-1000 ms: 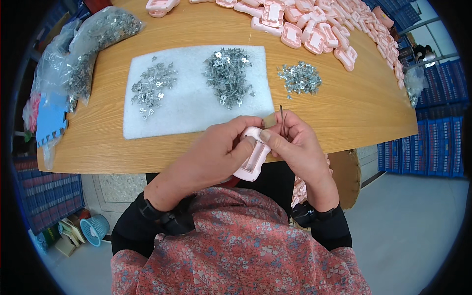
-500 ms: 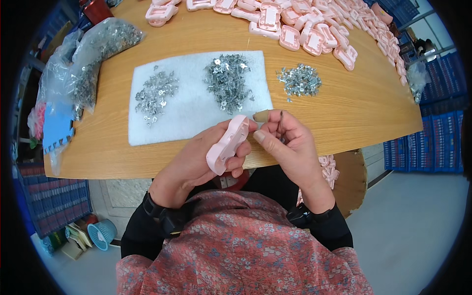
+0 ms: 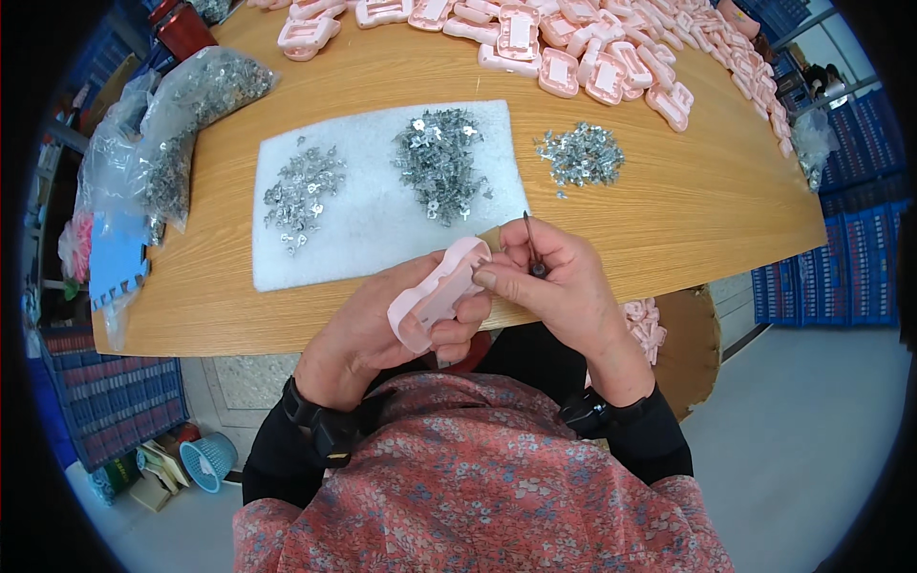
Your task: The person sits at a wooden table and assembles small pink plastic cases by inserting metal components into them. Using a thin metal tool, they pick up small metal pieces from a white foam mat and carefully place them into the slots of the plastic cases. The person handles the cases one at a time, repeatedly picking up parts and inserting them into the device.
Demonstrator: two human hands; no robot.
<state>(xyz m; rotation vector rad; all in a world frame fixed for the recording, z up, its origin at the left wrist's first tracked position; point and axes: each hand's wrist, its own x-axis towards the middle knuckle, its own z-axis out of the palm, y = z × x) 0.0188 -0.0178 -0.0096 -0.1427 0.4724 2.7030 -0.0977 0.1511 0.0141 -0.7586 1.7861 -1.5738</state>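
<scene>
Pink plastic casing [image 3: 437,294] — gripped in left hand [image 3: 382,325] beside clear bag [image 3: 181,124] of metal clips.

A: Which areas are obscured?
B: The pink plastic casing [image 3: 439,294] is partly covered by the left hand [image 3: 387,320] fingers [image 3: 457,329]. The thin tool [image 3: 531,244] shaft disappears inside the right hand [image 3: 559,282].
A: Any unresolved detail?
B: The metal parts [image 3: 437,162] are too small to identify.

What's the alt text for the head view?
The left hand holds a pink plastic housing while the right hand pinches a thin dark tool beside it, over a wooden table with metal clip piles on white foam.
</scene>
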